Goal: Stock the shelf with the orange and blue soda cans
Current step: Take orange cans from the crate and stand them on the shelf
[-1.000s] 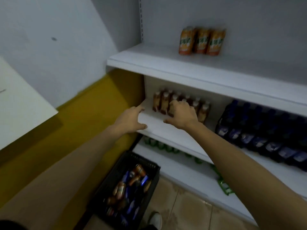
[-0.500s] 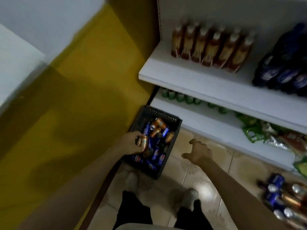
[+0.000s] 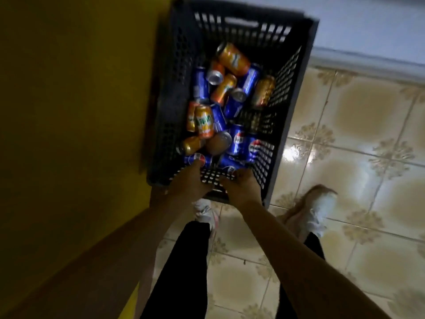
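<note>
Black perforated plastic crate: near rim is gripped by left hand and right hand; orange and blue aluminium soda cans are heaped just beyond both.

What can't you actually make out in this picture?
- Head view: fingertips of the left hand and right hand reach over the near wall of the black perforated plastic crate, so any grip is unclear.
- Lower orange and blue soda cans lie buried under others.
- The shelf lies outside the frame.
</note>
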